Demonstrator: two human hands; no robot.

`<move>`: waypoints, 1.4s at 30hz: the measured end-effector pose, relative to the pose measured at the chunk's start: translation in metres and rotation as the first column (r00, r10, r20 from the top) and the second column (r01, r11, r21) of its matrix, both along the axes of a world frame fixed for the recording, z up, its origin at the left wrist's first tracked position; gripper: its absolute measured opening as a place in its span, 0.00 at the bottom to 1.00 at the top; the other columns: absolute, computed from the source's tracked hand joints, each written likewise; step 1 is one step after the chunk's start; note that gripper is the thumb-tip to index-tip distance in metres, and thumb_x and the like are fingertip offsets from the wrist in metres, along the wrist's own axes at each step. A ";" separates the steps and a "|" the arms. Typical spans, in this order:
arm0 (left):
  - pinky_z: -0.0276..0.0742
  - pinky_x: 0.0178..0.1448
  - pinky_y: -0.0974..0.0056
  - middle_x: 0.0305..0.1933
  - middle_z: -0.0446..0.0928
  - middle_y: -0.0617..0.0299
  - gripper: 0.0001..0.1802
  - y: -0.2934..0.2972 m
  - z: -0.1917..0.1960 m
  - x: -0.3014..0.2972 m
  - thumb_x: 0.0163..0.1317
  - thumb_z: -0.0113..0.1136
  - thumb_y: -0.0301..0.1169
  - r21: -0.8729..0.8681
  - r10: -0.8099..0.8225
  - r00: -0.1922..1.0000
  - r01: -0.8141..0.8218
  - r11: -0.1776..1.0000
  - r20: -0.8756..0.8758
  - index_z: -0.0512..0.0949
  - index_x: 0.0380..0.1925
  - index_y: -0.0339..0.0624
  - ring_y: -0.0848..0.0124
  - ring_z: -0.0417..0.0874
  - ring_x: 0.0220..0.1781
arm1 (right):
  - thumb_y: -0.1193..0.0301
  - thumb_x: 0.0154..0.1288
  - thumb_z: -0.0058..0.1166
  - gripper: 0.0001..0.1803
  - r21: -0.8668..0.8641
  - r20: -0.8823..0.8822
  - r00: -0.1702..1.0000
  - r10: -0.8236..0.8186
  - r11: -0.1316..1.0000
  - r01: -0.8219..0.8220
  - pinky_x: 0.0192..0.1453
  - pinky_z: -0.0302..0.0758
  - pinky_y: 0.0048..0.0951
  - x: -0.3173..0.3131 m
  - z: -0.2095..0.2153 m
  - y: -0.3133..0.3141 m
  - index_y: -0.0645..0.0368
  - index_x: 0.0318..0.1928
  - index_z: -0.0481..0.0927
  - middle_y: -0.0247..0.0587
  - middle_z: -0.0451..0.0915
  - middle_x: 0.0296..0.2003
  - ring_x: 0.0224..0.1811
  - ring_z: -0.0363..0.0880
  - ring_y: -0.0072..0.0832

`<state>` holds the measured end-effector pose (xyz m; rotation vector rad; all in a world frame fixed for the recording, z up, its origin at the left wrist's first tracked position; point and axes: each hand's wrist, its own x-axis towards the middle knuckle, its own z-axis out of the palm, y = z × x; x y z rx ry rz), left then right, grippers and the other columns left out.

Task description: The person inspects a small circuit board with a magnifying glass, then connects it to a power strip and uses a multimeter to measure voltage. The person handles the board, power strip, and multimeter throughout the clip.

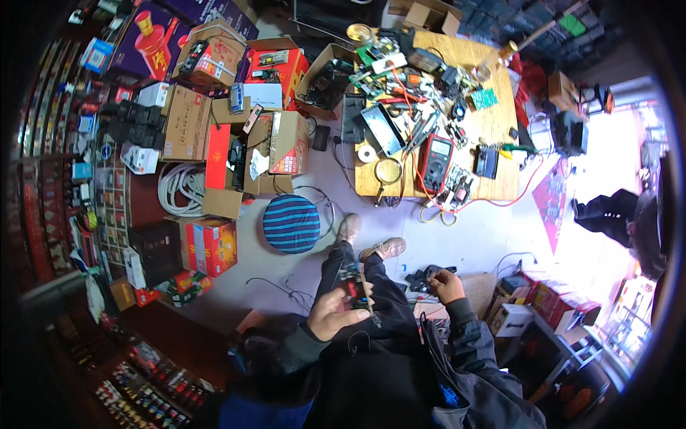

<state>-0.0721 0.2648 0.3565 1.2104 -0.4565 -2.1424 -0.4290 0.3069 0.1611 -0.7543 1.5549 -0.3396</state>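
Observation:
My left hand (333,315) is closed round a small dark circuit board (354,289) with red and blue parts, held on edge above my legs. The thumb lies along its near end. To the right, my right hand (448,287) is raised apart from the board, with its fingers curled and fingertips pinched together. Whatever may be between those fingertips is too small to tell. Behind that hand lies a dark bundle of cable (421,274), partly hidden by it.
Ahead stands a wooden table (506,174) heaped with electronic parts, a red multimeter (434,164) and a magnifying glass (388,170). A striped round stool (291,224) is at front left, near open cardboard boxes (187,123). Coiled white cable (180,190) lies beside them. Another person (614,214) is at far right.

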 end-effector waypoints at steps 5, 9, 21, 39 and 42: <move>0.76 0.67 0.59 0.58 0.77 0.54 0.31 0.018 -0.006 0.050 0.61 0.65 0.24 -0.095 0.345 0.937 -0.339 0.936 0.059 0.70 0.65 0.29 0.65 0.81 0.60 | 0.60 0.67 0.64 0.18 -0.203 -0.336 0.877 0.343 0.883 -0.423 0.44 0.80 0.43 0.049 0.031 -0.134 0.66 0.40 0.85 0.58 0.86 0.33 0.38 0.87 0.50; 0.83 0.58 0.59 0.56 0.78 0.53 0.32 0.007 -0.023 0.080 0.61 0.66 0.28 -0.137 0.503 0.861 -0.491 0.860 0.071 0.71 0.65 0.29 0.62 0.83 0.57 | 0.54 0.68 0.64 0.24 -0.360 -0.501 0.807 0.313 0.772 -0.523 0.45 0.80 0.42 0.098 0.072 -0.255 0.66 0.43 0.84 0.56 0.87 0.35 0.39 0.87 0.50; 0.86 0.54 0.56 0.56 0.78 0.48 0.27 -0.087 -0.111 0.169 0.62 0.58 0.18 0.060 0.611 0.791 -0.611 0.789 0.029 0.71 0.63 0.31 0.58 0.85 0.54 | 0.45 0.67 0.59 0.35 -0.230 -0.880 0.429 0.204 0.609 -0.759 0.59 0.77 0.50 0.169 -0.017 -0.604 0.67 0.55 0.77 0.63 0.82 0.51 0.56 0.81 0.55; 0.84 0.59 0.56 0.56 0.77 0.50 0.38 -0.176 -0.131 0.222 0.61 0.71 0.34 0.190 0.595 0.802 -0.592 0.783 0.048 0.67 0.67 0.29 0.58 0.83 0.58 | 0.61 0.71 0.52 0.13 -0.079 -0.867 0.184 0.463 0.236 -0.968 0.48 0.80 0.43 0.114 -0.071 -0.653 0.53 0.43 0.86 0.49 0.85 0.42 0.44 0.85 0.47; 0.84 0.59 0.54 0.58 0.77 0.48 0.38 -0.181 -0.132 0.224 0.60 0.72 0.33 0.207 0.618 0.784 -0.614 0.761 0.056 0.67 0.67 0.28 0.56 0.82 0.58 | 0.61 0.74 0.54 0.14 -0.257 -0.865 0.404 0.296 0.430 -0.865 0.44 0.78 0.46 0.089 -0.056 -0.618 0.59 0.45 0.84 0.50 0.84 0.38 0.42 0.84 0.49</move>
